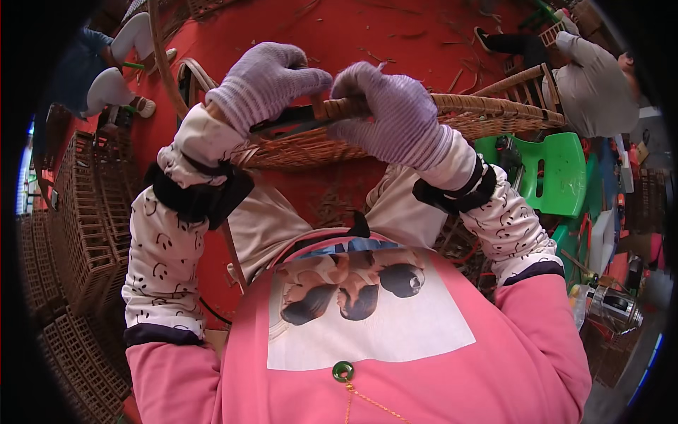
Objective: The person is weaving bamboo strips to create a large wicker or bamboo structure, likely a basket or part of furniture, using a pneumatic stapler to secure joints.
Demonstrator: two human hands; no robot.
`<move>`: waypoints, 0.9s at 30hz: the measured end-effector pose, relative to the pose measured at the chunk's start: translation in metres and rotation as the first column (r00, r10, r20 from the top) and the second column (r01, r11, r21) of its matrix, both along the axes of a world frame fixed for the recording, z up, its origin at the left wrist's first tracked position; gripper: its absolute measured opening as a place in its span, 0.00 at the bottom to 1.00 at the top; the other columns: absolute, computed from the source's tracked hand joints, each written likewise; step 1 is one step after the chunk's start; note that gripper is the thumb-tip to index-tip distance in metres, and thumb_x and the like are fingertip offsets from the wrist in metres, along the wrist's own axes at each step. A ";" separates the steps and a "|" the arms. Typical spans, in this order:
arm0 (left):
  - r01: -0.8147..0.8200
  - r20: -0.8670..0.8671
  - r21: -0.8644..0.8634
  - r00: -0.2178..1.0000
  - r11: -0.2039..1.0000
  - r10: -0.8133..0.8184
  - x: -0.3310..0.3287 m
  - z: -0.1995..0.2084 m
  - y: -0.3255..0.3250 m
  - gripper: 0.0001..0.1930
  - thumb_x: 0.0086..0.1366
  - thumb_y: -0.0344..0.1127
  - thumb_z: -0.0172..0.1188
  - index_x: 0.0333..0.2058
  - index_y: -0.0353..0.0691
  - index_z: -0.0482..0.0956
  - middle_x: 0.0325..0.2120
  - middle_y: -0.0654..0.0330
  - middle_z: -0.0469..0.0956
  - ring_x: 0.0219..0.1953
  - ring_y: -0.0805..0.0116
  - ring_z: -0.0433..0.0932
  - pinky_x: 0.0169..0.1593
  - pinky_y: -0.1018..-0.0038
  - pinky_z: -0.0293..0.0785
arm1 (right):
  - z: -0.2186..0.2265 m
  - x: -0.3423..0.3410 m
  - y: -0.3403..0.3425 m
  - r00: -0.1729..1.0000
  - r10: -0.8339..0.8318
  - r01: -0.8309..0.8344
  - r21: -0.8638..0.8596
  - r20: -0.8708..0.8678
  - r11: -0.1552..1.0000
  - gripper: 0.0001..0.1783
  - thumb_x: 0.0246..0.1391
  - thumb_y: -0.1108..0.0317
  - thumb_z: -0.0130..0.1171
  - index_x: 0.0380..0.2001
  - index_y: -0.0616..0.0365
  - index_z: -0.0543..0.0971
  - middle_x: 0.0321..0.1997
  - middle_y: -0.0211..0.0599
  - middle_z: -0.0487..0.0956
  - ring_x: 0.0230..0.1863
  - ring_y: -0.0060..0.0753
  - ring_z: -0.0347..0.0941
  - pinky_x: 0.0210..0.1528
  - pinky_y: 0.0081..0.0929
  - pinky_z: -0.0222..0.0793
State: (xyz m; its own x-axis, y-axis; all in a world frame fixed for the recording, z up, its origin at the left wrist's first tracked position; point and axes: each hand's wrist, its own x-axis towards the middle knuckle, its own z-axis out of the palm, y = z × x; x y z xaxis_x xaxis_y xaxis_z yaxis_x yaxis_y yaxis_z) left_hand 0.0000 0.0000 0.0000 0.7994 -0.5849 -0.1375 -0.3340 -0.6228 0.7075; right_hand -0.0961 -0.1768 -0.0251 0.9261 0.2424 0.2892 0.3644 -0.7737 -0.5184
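Note:
A brown woven wicker piece (487, 106), looking like a basket with a wrapped rim, lies across in front of my knees. My right hand (395, 116), in a lilac knitted glove, curls its fingers round the rim. My left hand (265, 79), gloved the same way, is just left of it, above the rim's left part. Its fingers are bent and pressed together, pointing to the right hand; whatever they pinch is hidden. A dark flat strip (286, 121) shows under the left hand. Thin bent canes (194, 74) rise beside the left wrist.
Stacked brown woven crates (88, 212) stand at the left. A green plastic stool (554, 173) is at the right, with a metal-and-clear container (611, 307) lower down. Cane scraps litter the red floor (339, 35). Other people sit at far left and far right.

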 end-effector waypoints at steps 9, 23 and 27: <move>-0.011 0.154 -0.019 0.988 1.000 0.014 0.015 -0.021 -0.010 0.16 0.55 0.44 0.62 0.26 0.35 0.76 0.14 0.65 0.68 0.17 0.78 0.65 0.23 0.76 0.65 | 0.000 0.005 0.019 0.958 0.031 0.017 -0.165 0.284 0.986 0.19 0.35 0.60 0.69 0.33 0.52 0.79 0.26 0.33 0.79 0.27 0.35 0.77 0.30 0.28 0.72; -0.378 -0.404 -0.723 0.910 0.578 0.091 -0.108 -0.082 0.016 0.22 0.55 0.32 0.60 0.48 0.35 0.66 0.23 0.63 0.74 0.21 0.80 0.72 0.24 0.83 0.68 | 0.011 0.014 0.018 0.974 0.038 0.009 0.205 -0.225 0.979 0.19 0.37 0.73 0.68 0.37 0.57 0.79 0.31 0.30 0.78 0.34 0.19 0.75 0.40 0.20 0.72; -0.442 -0.544 -0.775 0.831 0.451 -0.120 -0.091 -0.083 0.001 0.23 0.55 0.35 0.60 0.48 0.35 0.66 0.23 0.63 0.73 0.15 0.80 0.68 0.16 0.83 0.62 | 0.017 0.014 0.020 0.942 0.035 0.040 0.215 -0.333 0.976 0.19 0.37 0.72 0.69 0.37 0.56 0.79 0.31 0.31 0.79 0.34 0.18 0.74 0.40 0.19 0.72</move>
